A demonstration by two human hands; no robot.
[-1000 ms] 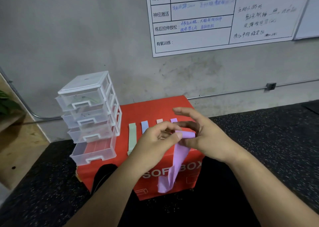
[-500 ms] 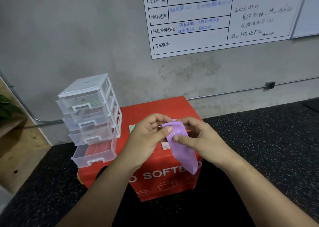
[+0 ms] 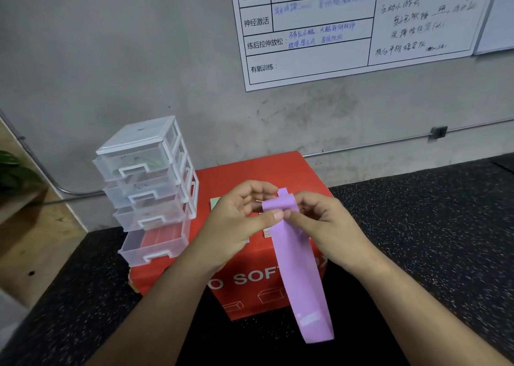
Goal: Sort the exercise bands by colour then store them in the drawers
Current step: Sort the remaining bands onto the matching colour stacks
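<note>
A purple exercise band (image 3: 299, 268) hangs in a long loop in front of the red box (image 3: 250, 176). My left hand (image 3: 239, 226) and my right hand (image 3: 325, 226) both pinch its top end between thumb and fingers. A clear plastic drawer unit (image 3: 147, 187) with several drawers stands on the box's left side; its bottom drawer (image 3: 154, 244) is pulled out. A green band's corner (image 3: 214, 202) and a pink band's end (image 3: 267, 233) show behind my hands; other bands on the box are hidden.
A grey wall with a whiteboard (image 3: 361, 23) rises behind the box. Dark speckled rubber flooring (image 3: 431, 226) surrounds it. A wooden shelf (image 3: 30, 240) and a green plant (image 3: 14, 170) are at the left edge.
The purple band, bunched short between my hands half a second ago, now hangs down long. My hands have stayed together above the box's front edge.
</note>
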